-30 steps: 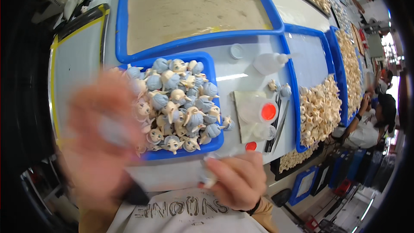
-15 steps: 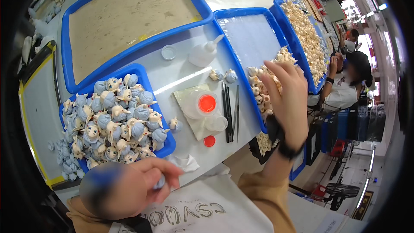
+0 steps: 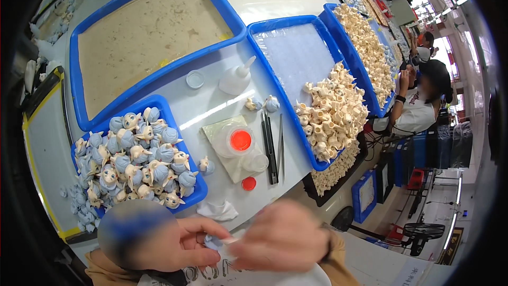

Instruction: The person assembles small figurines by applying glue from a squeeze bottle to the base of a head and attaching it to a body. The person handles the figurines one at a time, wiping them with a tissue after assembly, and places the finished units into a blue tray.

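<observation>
Low in front of my body, my left hand (image 3: 196,243) pinches a small pale-blue doll hair piece (image 3: 212,242) between thumb and fingers. Right up against it comes my right hand (image 3: 286,235), blurred by motion, its fingers closed together. A pale bit shows at its fingertips, too smeared to name. Left of centre, a blue bin (image 3: 198,190) is heaped with doll heads (image 3: 127,161) with pale-blue hair and pointed ears. Cream hollow doll head parts (image 3: 333,111) are piled in the near end of a blue tray (image 3: 280,92) on the right.
A squeeze bottle (image 3: 235,79), a round lid (image 3: 195,79), a jar with a red opening (image 3: 241,140), a red cap (image 3: 248,184), dark slim tools (image 3: 270,151) and a crumpled tissue (image 3: 218,211) lie between the trays. Someone in white (image 3: 418,108) sits at the right.
My right hand has left the tray of cream parts and come down to my left hand. The left hand has turned, and its blue piece shows more. The view has shifted slightly.
</observation>
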A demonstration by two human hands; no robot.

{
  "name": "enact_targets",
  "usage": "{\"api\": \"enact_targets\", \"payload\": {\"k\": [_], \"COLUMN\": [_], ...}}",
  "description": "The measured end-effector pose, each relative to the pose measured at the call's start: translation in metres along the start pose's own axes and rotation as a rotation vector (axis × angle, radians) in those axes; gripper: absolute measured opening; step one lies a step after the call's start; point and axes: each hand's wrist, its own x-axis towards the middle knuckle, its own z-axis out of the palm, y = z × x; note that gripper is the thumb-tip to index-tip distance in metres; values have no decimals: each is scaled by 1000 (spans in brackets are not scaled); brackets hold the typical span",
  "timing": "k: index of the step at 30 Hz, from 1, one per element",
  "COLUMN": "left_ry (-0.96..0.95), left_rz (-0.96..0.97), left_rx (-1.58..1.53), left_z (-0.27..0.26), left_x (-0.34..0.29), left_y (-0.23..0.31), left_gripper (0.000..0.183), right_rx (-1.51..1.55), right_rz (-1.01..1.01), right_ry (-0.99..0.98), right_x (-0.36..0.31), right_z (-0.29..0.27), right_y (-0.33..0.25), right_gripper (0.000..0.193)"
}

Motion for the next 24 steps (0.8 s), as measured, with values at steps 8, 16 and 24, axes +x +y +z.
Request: {"api": "enact_targets", "payload": {"k": [8,16,24], "left_ry": [-31,73,88], "left_rz": [125,90,171], "left_rx": [111,-37,-47], "left_z": [2,5,3], "left_x": [0,1,1], "left_y": [-8,1,-4], "left_gripper": [19,42,37], "right_rx": [265,-321,-531], "right_rz": [-189,275,286], "right_ry": [542,568,470], "right_x": [-10,-13,0], "right_z": [43,17,21], "right_y": [11,39,41], "right_gripper": [34,29,29]}}
